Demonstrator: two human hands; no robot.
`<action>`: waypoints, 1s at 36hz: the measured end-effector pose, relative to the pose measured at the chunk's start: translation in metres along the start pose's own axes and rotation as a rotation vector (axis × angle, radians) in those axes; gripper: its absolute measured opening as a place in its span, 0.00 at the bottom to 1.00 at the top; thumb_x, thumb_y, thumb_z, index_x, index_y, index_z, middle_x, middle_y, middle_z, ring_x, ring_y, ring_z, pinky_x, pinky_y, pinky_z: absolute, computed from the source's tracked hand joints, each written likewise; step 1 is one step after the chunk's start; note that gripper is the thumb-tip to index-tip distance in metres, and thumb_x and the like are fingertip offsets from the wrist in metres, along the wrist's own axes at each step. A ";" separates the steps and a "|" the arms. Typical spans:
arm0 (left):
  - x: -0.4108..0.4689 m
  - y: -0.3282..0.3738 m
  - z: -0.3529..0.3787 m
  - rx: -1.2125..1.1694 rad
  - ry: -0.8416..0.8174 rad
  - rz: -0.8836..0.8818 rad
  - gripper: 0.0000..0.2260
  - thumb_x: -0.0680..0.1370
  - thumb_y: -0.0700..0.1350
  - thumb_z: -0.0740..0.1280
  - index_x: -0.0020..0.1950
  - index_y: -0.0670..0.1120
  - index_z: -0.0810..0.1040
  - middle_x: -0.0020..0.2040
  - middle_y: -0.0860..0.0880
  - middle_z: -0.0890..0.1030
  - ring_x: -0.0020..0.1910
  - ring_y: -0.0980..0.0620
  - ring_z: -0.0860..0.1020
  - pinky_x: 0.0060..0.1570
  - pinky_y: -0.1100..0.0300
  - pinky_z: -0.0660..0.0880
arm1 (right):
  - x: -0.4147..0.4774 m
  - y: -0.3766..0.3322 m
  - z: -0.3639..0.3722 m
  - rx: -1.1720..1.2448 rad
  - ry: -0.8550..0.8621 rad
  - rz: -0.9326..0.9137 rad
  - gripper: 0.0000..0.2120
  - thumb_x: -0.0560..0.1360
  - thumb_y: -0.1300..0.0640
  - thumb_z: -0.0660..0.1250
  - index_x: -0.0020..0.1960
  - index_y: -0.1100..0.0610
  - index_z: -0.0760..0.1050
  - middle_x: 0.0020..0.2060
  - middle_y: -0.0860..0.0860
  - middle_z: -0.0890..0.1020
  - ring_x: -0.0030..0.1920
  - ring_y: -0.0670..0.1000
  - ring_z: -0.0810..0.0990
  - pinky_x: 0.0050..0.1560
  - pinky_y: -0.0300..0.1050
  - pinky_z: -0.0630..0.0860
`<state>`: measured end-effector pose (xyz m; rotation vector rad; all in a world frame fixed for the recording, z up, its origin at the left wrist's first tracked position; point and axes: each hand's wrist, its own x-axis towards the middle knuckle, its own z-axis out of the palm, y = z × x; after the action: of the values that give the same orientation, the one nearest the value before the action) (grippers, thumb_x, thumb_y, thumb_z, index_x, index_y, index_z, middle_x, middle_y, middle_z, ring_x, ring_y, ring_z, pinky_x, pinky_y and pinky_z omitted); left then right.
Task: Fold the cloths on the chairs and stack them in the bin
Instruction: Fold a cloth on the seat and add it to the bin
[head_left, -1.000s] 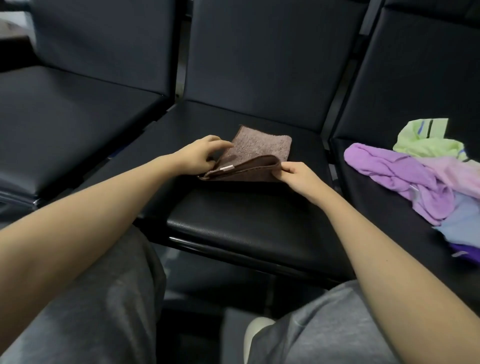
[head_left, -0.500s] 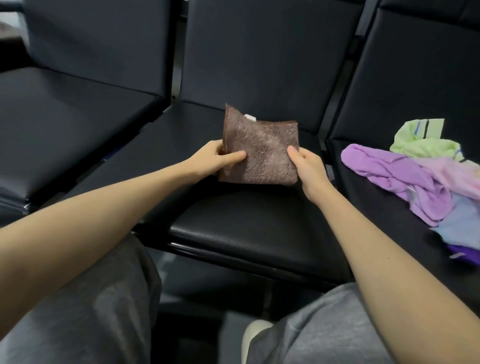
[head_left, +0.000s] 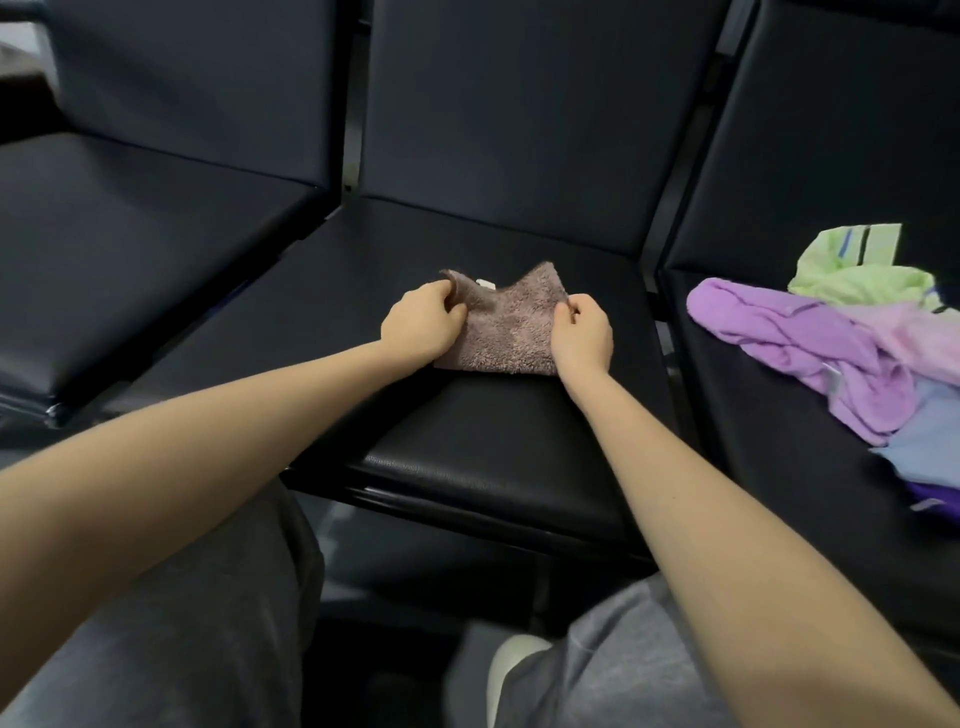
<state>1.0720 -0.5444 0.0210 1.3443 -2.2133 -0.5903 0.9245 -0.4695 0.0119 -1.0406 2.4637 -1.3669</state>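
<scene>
Brown terry cloth (head_left: 501, 332), folded small, lies on the seat of the middle chair (head_left: 493, 467), on the far half of the cushion, its near edge flat on the black vinyl. Its two far corners are lifted into peaks with a sag between them. A small white tag (head_left: 485, 283) shows at the sag, closer to the left peak. Left hand (head_left: 421, 325) grasps the far left corner, fingers curled round it. Right hand (head_left: 582, 338) pinches the far right corner, fingers bent, knuckles up; its heel covers the cloth's near right corner. Both forearms are bare and reach in from the near side. Three seats stand in a row, all black vinyl with upright backs. Left chair (head_left: 130, 234) stands just beside the middle one, a narrow gap between. Right chair (head_left: 779, 415) carries a loose heap of unfolded cloths, well apart from the brown one. The purple cloth (head_left: 789, 343) lies nearest the middle chair, with the light green cloth (head_left: 857, 275) at the far side. The pink cloth (head_left: 914, 332) lies right of the purple and the pale blue cloth (head_left: 930, 441) nearer. A dark violet piece (head_left: 935, 493) at the near right is cut by the frame edge. These overlap; where each ends cannot be told. Grey trousers (head_left: 182, 649) cover both knees at the near edge, and a pale shoe tip (head_left: 511, 670) shows between them.
</scene>
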 end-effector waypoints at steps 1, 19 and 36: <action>0.001 0.002 0.001 0.040 0.005 -0.007 0.06 0.79 0.47 0.60 0.47 0.44 0.72 0.54 0.43 0.79 0.54 0.40 0.76 0.46 0.55 0.69 | -0.001 -0.001 0.000 -0.063 -0.001 -0.005 0.10 0.81 0.56 0.55 0.53 0.58 0.74 0.49 0.54 0.80 0.51 0.56 0.77 0.43 0.43 0.65; -0.003 0.016 0.002 0.096 -0.152 -0.132 0.16 0.76 0.51 0.66 0.34 0.44 0.69 0.37 0.47 0.74 0.52 0.42 0.78 0.41 0.57 0.68 | 0.008 -0.006 -0.007 -0.030 -0.297 0.248 0.22 0.62 0.46 0.69 0.51 0.58 0.76 0.51 0.55 0.81 0.56 0.59 0.78 0.61 0.56 0.74; -0.024 0.052 0.002 -0.960 -0.288 -0.517 0.21 0.71 0.38 0.73 0.62 0.39 0.73 0.55 0.41 0.80 0.45 0.44 0.81 0.36 0.54 0.78 | -0.010 0.000 -0.060 0.285 -0.291 0.175 0.08 0.77 0.61 0.63 0.56 0.57 0.70 0.50 0.53 0.76 0.44 0.49 0.76 0.37 0.40 0.71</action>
<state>1.0449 -0.5009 0.0457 1.2833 -1.3471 -1.8286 0.9058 -0.4214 0.0449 -0.8657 2.0289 -1.3516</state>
